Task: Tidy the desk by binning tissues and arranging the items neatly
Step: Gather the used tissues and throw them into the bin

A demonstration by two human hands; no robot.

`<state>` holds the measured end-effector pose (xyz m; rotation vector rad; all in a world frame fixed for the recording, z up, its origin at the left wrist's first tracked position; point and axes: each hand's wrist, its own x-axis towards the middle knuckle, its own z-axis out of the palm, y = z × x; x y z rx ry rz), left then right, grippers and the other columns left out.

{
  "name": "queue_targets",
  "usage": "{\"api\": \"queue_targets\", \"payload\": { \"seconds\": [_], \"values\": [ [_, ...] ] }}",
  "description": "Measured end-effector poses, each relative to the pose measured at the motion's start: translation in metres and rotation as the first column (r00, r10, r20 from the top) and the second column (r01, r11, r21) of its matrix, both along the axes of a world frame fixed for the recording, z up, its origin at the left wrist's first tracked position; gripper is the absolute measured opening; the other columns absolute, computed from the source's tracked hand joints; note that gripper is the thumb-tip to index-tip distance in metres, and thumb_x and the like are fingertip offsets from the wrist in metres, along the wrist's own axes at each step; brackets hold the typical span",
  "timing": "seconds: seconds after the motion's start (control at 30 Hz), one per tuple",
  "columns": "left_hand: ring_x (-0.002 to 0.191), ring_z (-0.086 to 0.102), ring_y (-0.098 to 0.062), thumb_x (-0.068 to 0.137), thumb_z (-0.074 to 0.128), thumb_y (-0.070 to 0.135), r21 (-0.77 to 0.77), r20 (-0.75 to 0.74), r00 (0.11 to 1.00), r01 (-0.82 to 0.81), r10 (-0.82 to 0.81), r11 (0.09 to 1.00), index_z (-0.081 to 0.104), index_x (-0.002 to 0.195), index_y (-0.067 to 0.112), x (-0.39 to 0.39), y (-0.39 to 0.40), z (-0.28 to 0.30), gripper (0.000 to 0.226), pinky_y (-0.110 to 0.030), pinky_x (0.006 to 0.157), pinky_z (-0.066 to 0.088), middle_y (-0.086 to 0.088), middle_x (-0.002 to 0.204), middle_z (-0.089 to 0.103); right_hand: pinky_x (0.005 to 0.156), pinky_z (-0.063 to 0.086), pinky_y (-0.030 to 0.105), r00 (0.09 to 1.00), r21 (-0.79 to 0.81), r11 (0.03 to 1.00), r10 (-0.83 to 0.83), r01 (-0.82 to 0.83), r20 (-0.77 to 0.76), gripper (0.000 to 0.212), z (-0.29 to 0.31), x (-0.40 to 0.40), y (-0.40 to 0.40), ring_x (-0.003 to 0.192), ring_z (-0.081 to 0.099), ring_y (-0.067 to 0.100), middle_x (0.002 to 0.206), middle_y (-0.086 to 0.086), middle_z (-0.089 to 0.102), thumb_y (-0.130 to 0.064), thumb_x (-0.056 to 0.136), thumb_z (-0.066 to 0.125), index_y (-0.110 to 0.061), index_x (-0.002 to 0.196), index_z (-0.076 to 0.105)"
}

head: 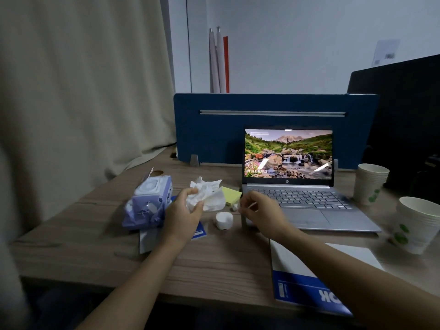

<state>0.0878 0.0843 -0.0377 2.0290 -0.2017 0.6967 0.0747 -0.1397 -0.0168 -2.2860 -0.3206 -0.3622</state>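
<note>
My left hand (pixel 183 211) grips a crumpled white tissue (pixel 208 195) just above the wooden desk (pixel 221 253), left of centre. My right hand (pixel 260 211) hovers beside the laptop's left edge, its fingers pinched on a small white object (pixel 251 206) that I cannot identify. Between my hands lie a white earbud case (pixel 223 220), a loose white earbud (pixel 234 206) and a yellow sticky-note pad (pixel 232 194). A purple wet-wipe pack (pixel 148 202) sits left of my left hand, on a blue-and-white booklet (pixel 198 233).
An open silver laptop (pixel 304 198) stands on the right, in front of a blue divider (pixel 214 129). Two stacks of paper cups (pixel 370 183) (pixel 416 225) are at the far right. A blue-and-white notebook (pixel 307 282) lies at the front edge. A curtain (pixel 83 91) hangs on the left.
</note>
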Motion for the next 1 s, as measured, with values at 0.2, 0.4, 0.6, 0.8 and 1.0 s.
{"api": "queue_targets", "payload": {
  "seconds": [0.2,0.4,0.6,0.8,1.0],
  "values": [
    [0.068,0.056,-0.001,0.089,0.063,0.022,-0.006,-0.079,0.994,-0.077,0.076,0.997,0.055,0.109,0.032,0.021,0.006,-0.010,0.024,-0.023,0.050,0.041,0.009,0.086,0.061,0.082,0.052,0.029,0.997,-0.154,0.985,-0.071,0.072,0.013,0.019,0.003,0.041,0.001,0.098,0.062,0.014,0.110,0.001,0.069,-0.015,0.092,0.062,-0.018,0.110,0.067],
    [0.064,0.057,-0.001,0.087,0.065,0.020,-0.090,-0.158,0.983,-0.109,0.094,0.990,0.043,0.098,0.042,0.029,0.006,-0.014,0.033,-0.020,0.045,0.039,0.018,0.081,0.054,0.081,0.051,0.030,0.997,-0.163,0.983,-0.079,0.082,0.023,0.017,0.010,0.098,0.019,0.099,0.064,0.020,0.108,0.005,0.071,-0.010,0.090,0.061,-0.013,0.104,0.071],
    [0.059,0.061,-0.008,0.089,0.064,0.020,-0.058,-0.199,0.977,-0.089,0.075,0.994,0.039,0.093,0.038,0.030,0.007,-0.016,0.031,-0.013,0.034,0.035,0.009,0.077,0.057,0.092,0.052,0.039,0.998,-0.235,0.971,-0.046,0.035,-0.041,0.027,0.003,0.154,0.044,0.106,0.062,0.024,0.120,0.008,0.067,-0.014,0.093,0.058,-0.013,0.119,0.066],
    [0.052,0.060,-0.008,0.090,0.062,0.020,-0.003,-0.201,0.976,-0.085,0.082,0.996,0.041,0.088,0.031,0.030,0.006,-0.017,0.023,-0.015,0.035,0.033,0.004,0.071,0.059,0.091,0.052,0.040,0.996,-0.273,0.961,-0.062,0.042,-0.066,0.029,-0.007,0.189,0.059,0.107,0.061,0.029,0.122,0.012,0.064,-0.017,0.094,0.057,-0.014,0.123,0.062],
    [0.060,0.059,0.009,0.090,0.063,0.020,0.015,-0.193,0.978,-0.081,0.082,0.997,0.043,0.088,0.029,0.033,0.004,-0.020,0.022,-0.013,0.033,0.032,0.004,0.069,0.058,0.090,0.053,0.043,0.996,-0.317,0.947,-0.069,0.047,-0.059,0.028,-0.015,0.198,0.063,0.103,0.062,0.025,0.115,0.006,0.068,-0.018,0.088,0.065,-0.021,0.115,0.065]
  ]
}}
